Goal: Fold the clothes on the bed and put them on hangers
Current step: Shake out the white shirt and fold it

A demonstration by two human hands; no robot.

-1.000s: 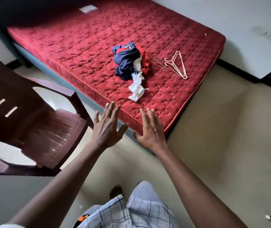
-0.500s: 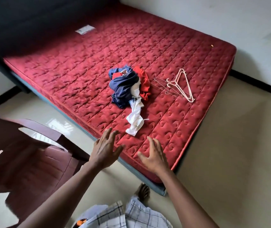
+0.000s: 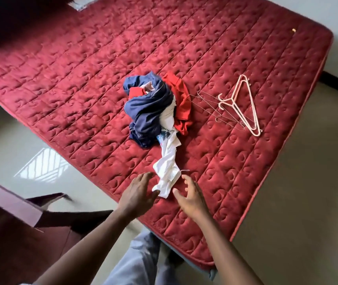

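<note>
Nothing is folded yet: the clothes (image 3: 149, 112) lie heaped mid-frame on the bed (image 3: 61, 79), hangers (image 3: 241, 103) bare at their right, while left hand (image 3: 137, 196) and right hand (image 3: 191, 199), spread and empty, flank the white shirt (image 3: 167, 173).

red quilted mattress (image 3: 82, 79), navy garment (image 3: 147, 112), pink hangers (image 3: 244, 105)

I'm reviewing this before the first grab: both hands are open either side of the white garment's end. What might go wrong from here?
The white garment runs up into the pile beside the navy garment, so pulling its near end with the left hand and right hand may drag the pile along. The red garment lies against the wire hangers; a dragged pile might snag them.
</note>
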